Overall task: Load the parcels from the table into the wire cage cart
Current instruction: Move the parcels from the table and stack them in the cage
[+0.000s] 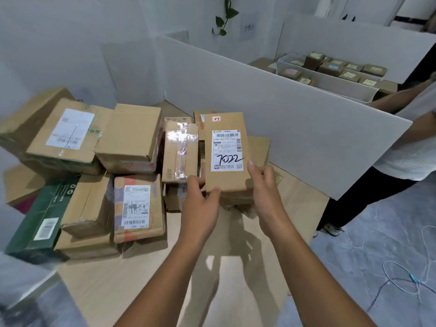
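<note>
A flat brown cardboard parcel [226,152], with a white label marked 7022, is held up over the wooden table [132,279]. My left hand [201,204] grips its near left corner, thumb on top. My right hand [265,187] grips its near right edge, thumb against the top face. Behind and to the left lies a pile of several cardboard parcels [128,135], one wrapped in clear tape [180,152], one with a printed label [138,207]. No wire cage cart is in view.
A green carton [40,223] lies at the pile's left edge. A white partition board [283,119] runs along the table's far right side. Beyond it a person [410,142] stands by a tray of small boxes [330,69]. Cables [401,277] lie on the grey floor at right.
</note>
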`<state>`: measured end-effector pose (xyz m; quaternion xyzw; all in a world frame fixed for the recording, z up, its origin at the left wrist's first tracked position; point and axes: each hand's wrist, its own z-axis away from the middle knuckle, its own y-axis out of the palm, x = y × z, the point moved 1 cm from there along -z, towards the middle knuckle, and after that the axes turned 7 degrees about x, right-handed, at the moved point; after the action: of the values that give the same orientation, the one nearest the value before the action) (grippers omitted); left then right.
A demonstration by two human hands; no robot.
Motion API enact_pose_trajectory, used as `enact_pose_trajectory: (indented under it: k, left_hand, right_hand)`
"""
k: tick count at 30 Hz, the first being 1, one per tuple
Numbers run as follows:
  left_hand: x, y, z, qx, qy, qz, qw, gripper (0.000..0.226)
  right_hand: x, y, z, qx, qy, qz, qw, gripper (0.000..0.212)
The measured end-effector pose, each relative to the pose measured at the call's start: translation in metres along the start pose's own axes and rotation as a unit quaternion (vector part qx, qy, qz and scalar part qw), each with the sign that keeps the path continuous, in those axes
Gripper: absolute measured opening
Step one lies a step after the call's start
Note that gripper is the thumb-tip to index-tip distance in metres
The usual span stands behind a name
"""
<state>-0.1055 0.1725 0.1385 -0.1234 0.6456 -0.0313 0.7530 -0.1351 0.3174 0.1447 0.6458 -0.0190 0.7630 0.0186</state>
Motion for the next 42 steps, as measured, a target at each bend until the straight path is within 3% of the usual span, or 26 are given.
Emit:
enact_pose_trajectory:
  k: [4,7,9,14,19,30,38,42]
  left_hand:
    - [0.008,0.006,0.062,-0.041,0.029,0.033,0.998,0.035]
    - [0.017,0.009,0.110,-0.069,0.042,0.002,0.997,0.048]
    - [0.027,0.008,0.140,-0.083,0.036,0.015,0.996,0.048]
    - [0.062,-0.016,0.209,-0.143,-0.006,0.085,0.986,0.038]
    - [0.100,-0.056,0.263,-0.210,-0.012,0.094,0.973,0.050]
    - [0.183,-0.219,0.359,-0.368,-0.019,0.239,0.898,0.048]
    - [0.253,-0.355,0.452,-0.508,-0.043,0.241,0.826,0.052]
    - [0.282,-0.393,0.494,-0.581,-0.066,0.251,0.771,0.051]
  right_hand:
    - [-0.014,-0.017,0.042,0.044,-0.026,-0.014,0.999,0.034]
    - [-0.036,-0.023,0.077,0.099,-0.025,0.018,0.995,0.067]
    - [-0.057,-0.022,0.100,0.120,-0.018,0.032,0.992,0.076]
    - [-0.092,-0.001,0.162,0.210,0.011,0.064,0.976,0.080]
    - [-0.102,0.045,0.214,0.289,0.007,0.116,0.950,0.073]
    - [-0.116,0.242,0.318,0.417,-0.022,0.190,0.888,0.058]
    - [-0.150,0.412,0.424,0.544,-0.058,0.247,0.800,0.054]
    - [-0.167,0.479,0.467,0.598,-0.064,0.280,0.749,0.056]
